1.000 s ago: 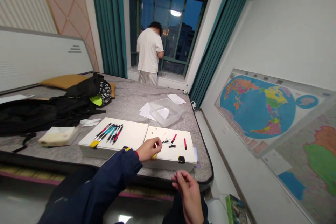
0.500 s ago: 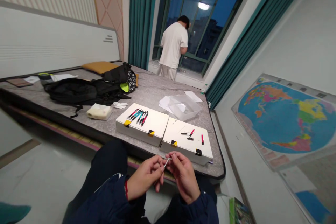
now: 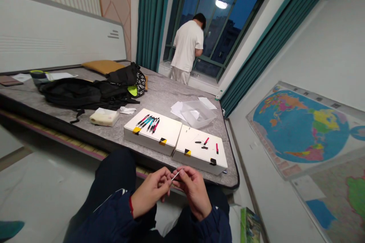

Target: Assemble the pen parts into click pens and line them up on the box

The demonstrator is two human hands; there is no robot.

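Between my two hands is a thin whitish pen refill [image 3: 175, 175], held at a slant. The fingertips of my left hand [image 3: 149, 191] pinch its lower end, and my right hand [image 3: 194, 193] grips the upper end with thumb and fingers. Just beyond them stands the right white box [image 3: 185, 136], with red pen barrels [image 3: 217, 148] and small black pen pieces [image 3: 204, 147] lying on its lid. On the left white box [image 3: 171, 127] beside it, several pens [image 3: 148, 122] lie in a row.
A clear plastic bin [image 3: 198, 115] and paper sheets [image 3: 207, 103] lie behind the boxes. To the left are a tissue pack [image 3: 104, 117] and a black backpack [image 3: 74, 94]. A person in white [image 3: 187, 47] stands at the window. A world map [image 3: 299, 125] hangs on the right wall.
The view has shifted slightly, so everything appears a little further left. The refill stays between both hands and now slants closer to level.
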